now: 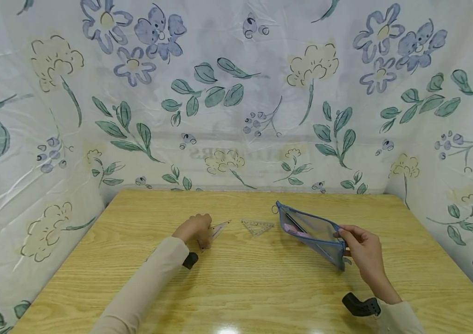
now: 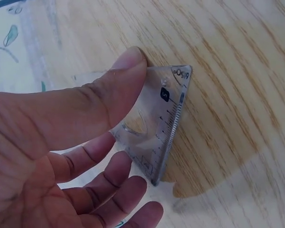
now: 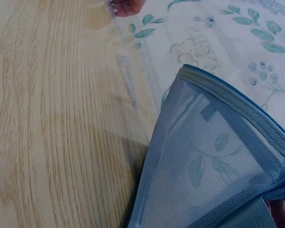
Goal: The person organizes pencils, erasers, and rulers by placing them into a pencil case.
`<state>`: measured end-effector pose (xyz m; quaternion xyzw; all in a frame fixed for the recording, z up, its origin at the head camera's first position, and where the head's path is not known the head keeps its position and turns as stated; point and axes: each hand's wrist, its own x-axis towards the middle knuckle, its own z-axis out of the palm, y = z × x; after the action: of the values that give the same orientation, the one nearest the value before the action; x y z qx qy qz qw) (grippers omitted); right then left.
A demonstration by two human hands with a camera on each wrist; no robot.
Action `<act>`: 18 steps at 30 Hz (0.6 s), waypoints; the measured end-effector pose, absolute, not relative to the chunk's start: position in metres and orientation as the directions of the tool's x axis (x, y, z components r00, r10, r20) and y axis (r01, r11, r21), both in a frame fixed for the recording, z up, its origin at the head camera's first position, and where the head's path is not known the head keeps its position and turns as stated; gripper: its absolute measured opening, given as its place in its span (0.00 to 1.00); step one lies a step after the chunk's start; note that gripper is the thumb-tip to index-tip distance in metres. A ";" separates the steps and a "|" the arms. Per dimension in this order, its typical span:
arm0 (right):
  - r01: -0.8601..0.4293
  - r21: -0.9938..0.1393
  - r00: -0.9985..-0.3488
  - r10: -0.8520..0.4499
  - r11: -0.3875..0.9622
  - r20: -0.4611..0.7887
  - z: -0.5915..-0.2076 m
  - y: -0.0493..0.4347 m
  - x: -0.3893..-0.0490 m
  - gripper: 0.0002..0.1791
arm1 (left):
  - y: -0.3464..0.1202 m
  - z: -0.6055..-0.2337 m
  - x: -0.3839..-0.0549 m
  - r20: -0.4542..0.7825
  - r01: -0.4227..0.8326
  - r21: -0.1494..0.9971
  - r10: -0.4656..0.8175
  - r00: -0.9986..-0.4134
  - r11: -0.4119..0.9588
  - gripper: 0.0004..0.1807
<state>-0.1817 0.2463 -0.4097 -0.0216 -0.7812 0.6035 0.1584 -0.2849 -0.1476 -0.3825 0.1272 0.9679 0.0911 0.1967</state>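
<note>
The left hand [image 1: 198, 230] pinches a clear set square [image 2: 154, 99]; the right hand [image 1: 363, 250] pinches the end of a blue mesh pouch [image 1: 317, 225].
The left thumb [image 2: 125, 78] covers part of this square. Between it and the pouch, a second set square [image 1: 258, 226] lies on the wooden table [image 1: 240, 278]. Inside the pouch are a dark pen [image 1: 296, 222] and a pink object [image 1: 291, 228]; floral cloth [image 1: 236, 116] stands behind.

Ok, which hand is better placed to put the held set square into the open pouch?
Left, probably: the left hand pinches the clear set square, while the right hand holds the blue mesh pouch by one end.
</note>
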 end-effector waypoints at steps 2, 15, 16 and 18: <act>-0.157 -0.951 -0.950 0.223 0.267 0.219 -0.410 0.246 -0.182 0.17 | -0.148 -0.383 -0.285 -0.366 0.205 0.215 0.273 -0.890 0.955 0.21; -0.141 -0.953 -0.950 0.233 0.270 0.207 -0.407 0.245 -0.181 0.17 | -0.140 -0.377 -0.282 -0.374 0.207 0.219 0.278 -0.885 0.953 0.22; -0.140 -0.952 -0.950 0.234 0.273 0.206 -0.407 0.245 -0.180 0.17 | -0.139 -0.378 -0.282 -0.370 0.210 0.220 0.281 -0.886 0.953 0.23; -0.137 -0.950 -0.950 0.235 0.280 0.206 -0.407 0.244 -0.180 0.17 | -0.138 -0.379 -0.282 -0.362 0.209 0.236 0.286 -0.887 0.949 0.24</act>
<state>-0.1803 0.2443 -0.4075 -0.0311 -0.7849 0.5991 0.1550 -0.2815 -0.1384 -0.3791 0.1279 0.9667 0.0955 0.2000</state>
